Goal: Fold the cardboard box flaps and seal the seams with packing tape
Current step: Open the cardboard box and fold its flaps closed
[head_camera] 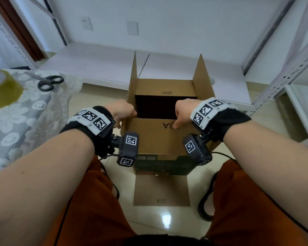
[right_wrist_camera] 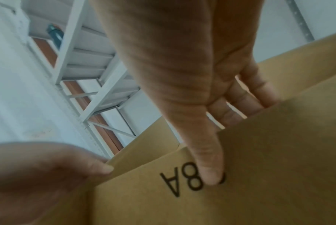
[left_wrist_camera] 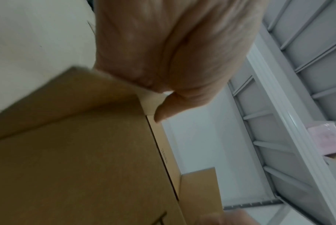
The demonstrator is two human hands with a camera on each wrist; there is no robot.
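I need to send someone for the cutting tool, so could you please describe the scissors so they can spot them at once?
Look at the white lace-covered table left of the open cardboard box. Towards its far edge, beyond the yellowish tape roll, lie the scissors, flat on the lace. Their black loop handles and metal blades make them the only dark item on that cloth.

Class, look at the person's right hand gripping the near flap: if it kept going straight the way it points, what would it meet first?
Probably the far flap marked 38B. The right hand points away from the person across the cardboard box's dark opening; depth is unclear.
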